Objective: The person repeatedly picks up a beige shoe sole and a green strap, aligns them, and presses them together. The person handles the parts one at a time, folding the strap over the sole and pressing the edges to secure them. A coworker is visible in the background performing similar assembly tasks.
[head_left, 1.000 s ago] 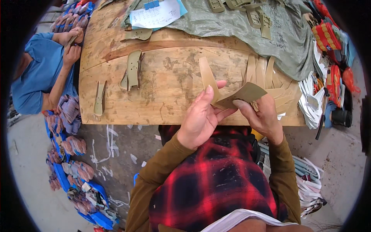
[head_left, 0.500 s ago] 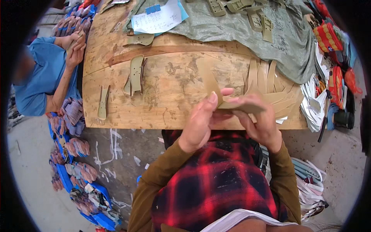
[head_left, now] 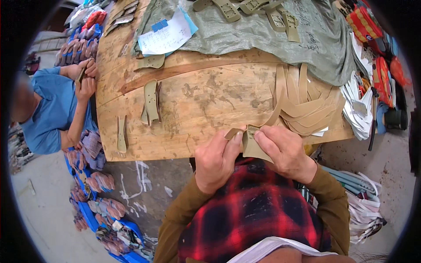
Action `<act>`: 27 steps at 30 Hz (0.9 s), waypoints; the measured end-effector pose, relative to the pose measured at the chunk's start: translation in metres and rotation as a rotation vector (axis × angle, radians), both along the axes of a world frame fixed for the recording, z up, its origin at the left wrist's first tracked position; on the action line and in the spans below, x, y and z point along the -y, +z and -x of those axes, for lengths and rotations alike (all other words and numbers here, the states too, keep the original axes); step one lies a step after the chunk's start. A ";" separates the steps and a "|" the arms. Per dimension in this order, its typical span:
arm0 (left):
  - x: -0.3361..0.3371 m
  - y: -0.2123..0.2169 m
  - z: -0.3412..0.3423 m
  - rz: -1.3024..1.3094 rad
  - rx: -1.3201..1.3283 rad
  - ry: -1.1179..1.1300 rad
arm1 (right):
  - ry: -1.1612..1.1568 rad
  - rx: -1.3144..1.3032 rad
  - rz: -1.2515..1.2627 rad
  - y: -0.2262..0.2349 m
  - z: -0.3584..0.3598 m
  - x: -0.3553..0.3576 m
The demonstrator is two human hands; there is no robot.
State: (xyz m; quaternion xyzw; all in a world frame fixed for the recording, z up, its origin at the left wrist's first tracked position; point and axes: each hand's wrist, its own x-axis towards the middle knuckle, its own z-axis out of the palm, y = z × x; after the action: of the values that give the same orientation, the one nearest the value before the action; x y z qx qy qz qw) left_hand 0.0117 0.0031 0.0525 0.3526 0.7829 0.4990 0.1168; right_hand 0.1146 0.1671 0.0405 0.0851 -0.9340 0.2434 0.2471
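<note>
In front of my body, at the table's near edge, both hands work on an olive shoe insole (head_left: 255, 148) and a tan strap (head_left: 275, 115). My left hand (head_left: 215, 160) is closed, its thumb and fingers pinching one end of the strap beside the insole. My right hand (head_left: 287, 153) is closed around the insole, thumb pressed near its holed part. The strap passes across the insole's upper edge and runs up to the right; whether it goes through a slot is hidden by my fingers. A pile of tan straps (head_left: 307, 111) lies just beyond my right hand.
On the wooden table (head_left: 197, 105), more insoles (head_left: 151, 101) stand at the left. A green-grey sheet (head_left: 245, 39) at the back bears several holed insoles and clipped papers (head_left: 164, 39). A co-worker in a blue shirt (head_left: 52, 109) sits at the left. White strips (head_left: 356, 111) hang at the right.
My hands have come down and closer to my body. The insole has turned so its holed face shows, and my left hand now pinches the strap's end. The view has shifted slightly.
</note>
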 end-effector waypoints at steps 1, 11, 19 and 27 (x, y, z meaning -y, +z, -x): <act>0.000 -0.001 -0.001 -0.026 -0.012 -0.008 | -0.006 -0.004 0.005 -0.002 0.000 0.001; 0.010 0.009 -0.001 0.061 0.003 -0.178 | -0.055 0.045 0.011 -0.012 0.000 0.006; 0.007 -0.010 -0.007 -0.023 -0.125 -0.159 | -0.088 0.143 0.106 -0.014 -0.001 0.007; 0.002 -0.030 0.005 -0.625 1.194 -0.096 | 0.030 0.153 0.417 0.005 0.006 0.007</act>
State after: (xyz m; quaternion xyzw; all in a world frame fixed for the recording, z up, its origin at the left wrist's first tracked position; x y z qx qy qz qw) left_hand 0.0069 0.0014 0.0230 0.0679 0.3864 0.8056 0.4439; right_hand 0.1083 0.1605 0.0451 0.0272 -0.8782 0.4404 0.1843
